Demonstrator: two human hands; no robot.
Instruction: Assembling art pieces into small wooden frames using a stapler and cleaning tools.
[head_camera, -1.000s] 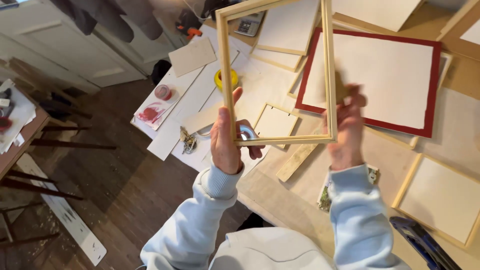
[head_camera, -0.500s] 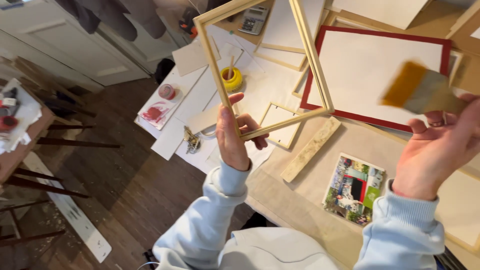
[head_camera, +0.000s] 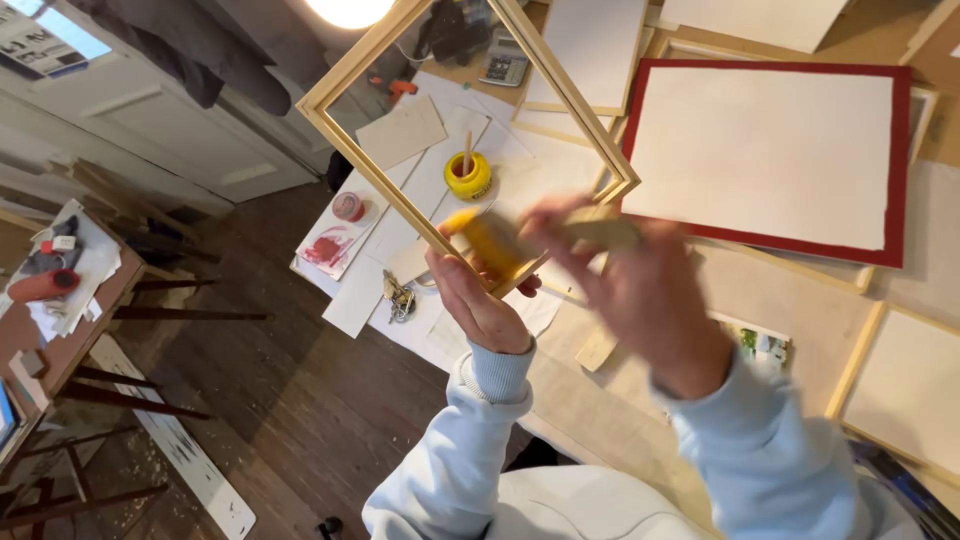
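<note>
Above the bench (head_camera: 600, 420), a bare wooden frame (head_camera: 470, 130) is held up tilted, its long sides running up and away from its lowest corner. That corner is pinched in the fingers (head_camera: 470, 268) of the left hand (head_camera: 480, 300). Just right of the frame's lowest corner, the right hand (head_camera: 640, 290) is clenched on a brush (head_camera: 540, 238), whose yellow bristles touch the rail. The right hand is blurred, so its grip is hard to make out; the frame's top is cut off.

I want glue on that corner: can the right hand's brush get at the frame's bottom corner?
Probably yes: the right hand has the brush at the wooden frame, beside the left hand, nothing between.
</note>
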